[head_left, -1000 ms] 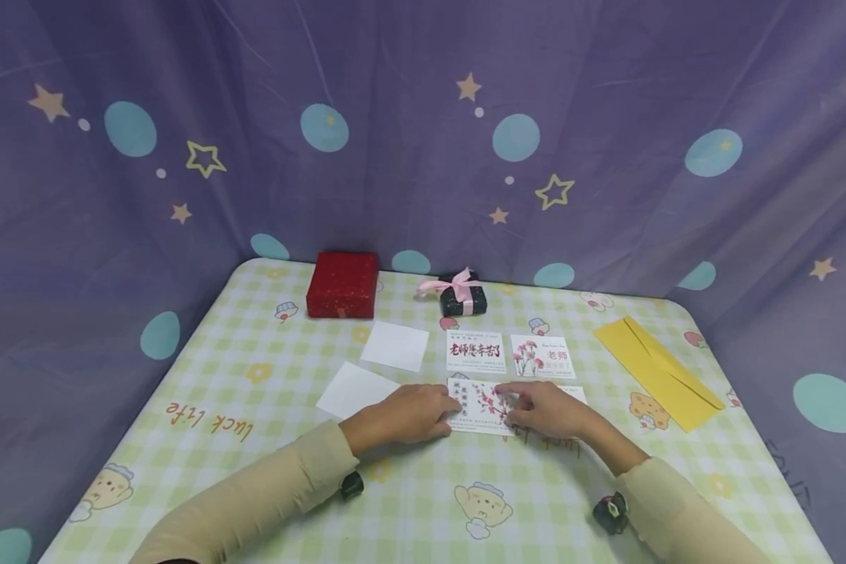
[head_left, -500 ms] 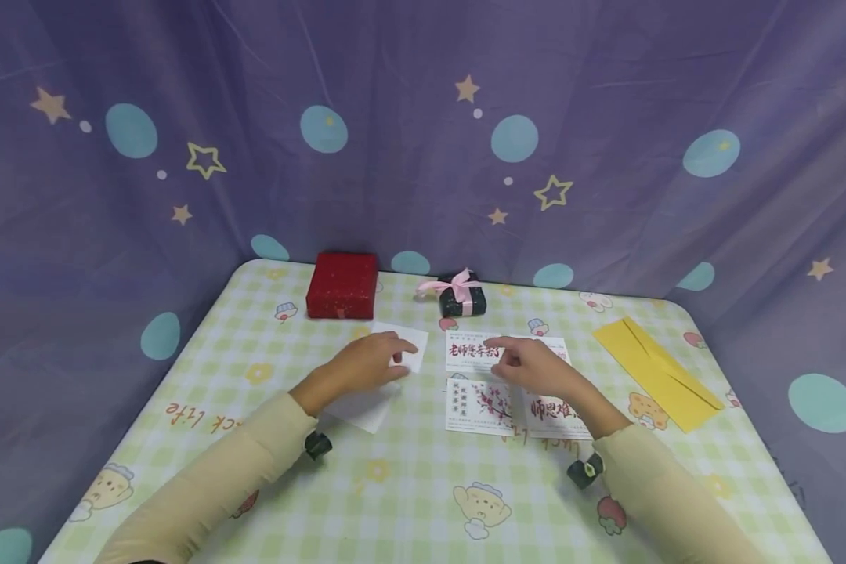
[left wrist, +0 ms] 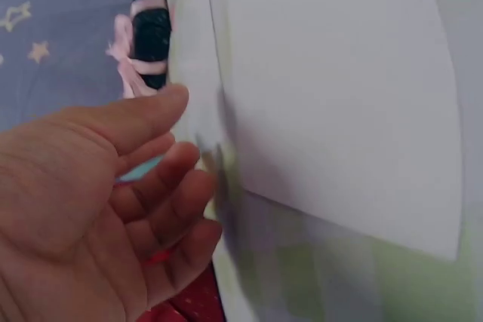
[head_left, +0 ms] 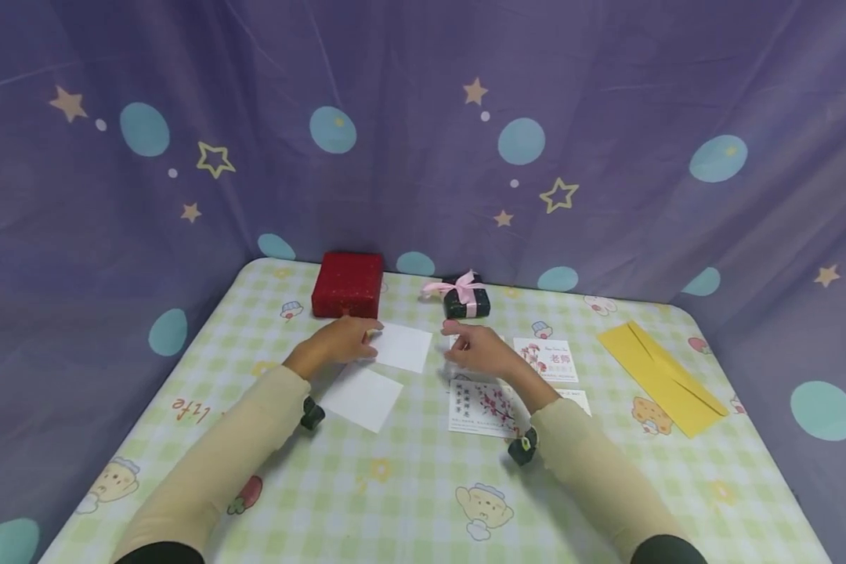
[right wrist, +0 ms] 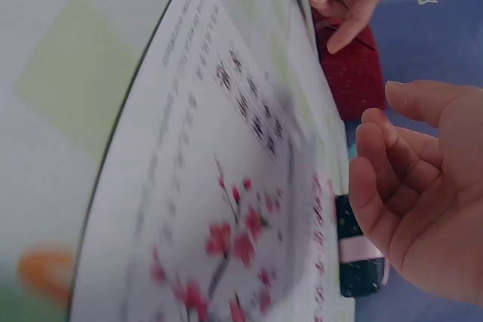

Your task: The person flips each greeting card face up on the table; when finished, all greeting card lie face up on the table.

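Observation:
My left hand (head_left: 341,341) hovers at the left edge of a blank white card (head_left: 403,348), fingers loosely bent and holding nothing. A second blank card (head_left: 363,398) lies nearer me; one blank card (left wrist: 339,96) fills much of the left wrist view. My right hand (head_left: 482,348) is over the card with red lettering (right wrist: 321,239), mostly hiding it in the head view; its fingers are relaxed around nothing. Below that hand lies a card with pink plum blossoms (head_left: 489,407). To the right are a carnation card (head_left: 546,360) and another card (head_left: 576,399), partly behind the right forearm.
A red box (head_left: 348,284) stands at the back left of the checked tablecloth (head_left: 395,509). Right of it sits a small black gift box (head_left: 465,296) with a pink ribbon. A yellow envelope (head_left: 663,380) lies at the right. A purple curtain (head_left: 409,188) hangs behind.
Both hands have left the plum-blossom card. The left hand moved back and left to the far blank card; the right hand moved back, then left over the red-lettered card.

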A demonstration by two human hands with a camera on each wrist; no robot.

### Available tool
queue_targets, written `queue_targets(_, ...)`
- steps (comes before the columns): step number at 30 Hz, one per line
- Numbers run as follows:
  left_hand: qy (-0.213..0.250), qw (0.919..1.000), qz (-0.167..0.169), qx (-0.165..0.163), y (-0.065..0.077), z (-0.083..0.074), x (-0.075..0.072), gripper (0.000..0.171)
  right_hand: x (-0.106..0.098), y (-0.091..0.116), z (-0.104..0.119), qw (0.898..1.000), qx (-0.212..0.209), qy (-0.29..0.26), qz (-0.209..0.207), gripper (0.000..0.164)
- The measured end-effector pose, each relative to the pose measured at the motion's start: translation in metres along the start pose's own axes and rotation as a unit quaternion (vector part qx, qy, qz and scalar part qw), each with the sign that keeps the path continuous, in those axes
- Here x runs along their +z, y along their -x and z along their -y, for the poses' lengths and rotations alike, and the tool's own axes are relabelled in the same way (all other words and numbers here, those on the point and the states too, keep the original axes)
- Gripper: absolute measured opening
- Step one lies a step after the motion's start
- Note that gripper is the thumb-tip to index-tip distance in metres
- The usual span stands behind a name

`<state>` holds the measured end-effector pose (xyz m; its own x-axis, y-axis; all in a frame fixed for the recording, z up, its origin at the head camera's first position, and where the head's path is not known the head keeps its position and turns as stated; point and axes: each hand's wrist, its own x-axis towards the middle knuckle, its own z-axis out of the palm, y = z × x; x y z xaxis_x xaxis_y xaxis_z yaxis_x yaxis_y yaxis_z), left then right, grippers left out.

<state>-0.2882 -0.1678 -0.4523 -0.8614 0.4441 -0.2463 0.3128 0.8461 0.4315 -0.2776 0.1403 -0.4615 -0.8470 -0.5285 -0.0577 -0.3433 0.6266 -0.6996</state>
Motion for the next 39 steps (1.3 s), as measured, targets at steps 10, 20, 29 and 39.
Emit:
queue_targets(10, 0.025, 0.9991, 0.033, 0.000, -0.012, 0.009, 0.003, 0.074, 0.026, -0.030, 0.005, 0.999, 0.043, 0.016, 0.014, 0.057)
queue_targets(20, -0.030, 0.9967, 0.045, -0.061, -0.023, -0.005, 0.005, 0.080, 0.039, -0.040, 0.009, 0.997, 0.071, 0.028, -0.010, 0.072)
queue_targets(29, -0.040, 0.9949, 0.030, -0.088, -0.023, -0.010, 0.003, 0.078, 0.042, -0.043, 0.011, 0.993, 0.079, 0.073, -0.037, 0.066)
queue_targets(39, -0.035, 0.9948, 0.016, -0.094, -0.024, -0.010, 0.005, 0.079, 0.045, -0.043, 0.013, 0.993, 0.080, 0.085, -0.034, 0.071)
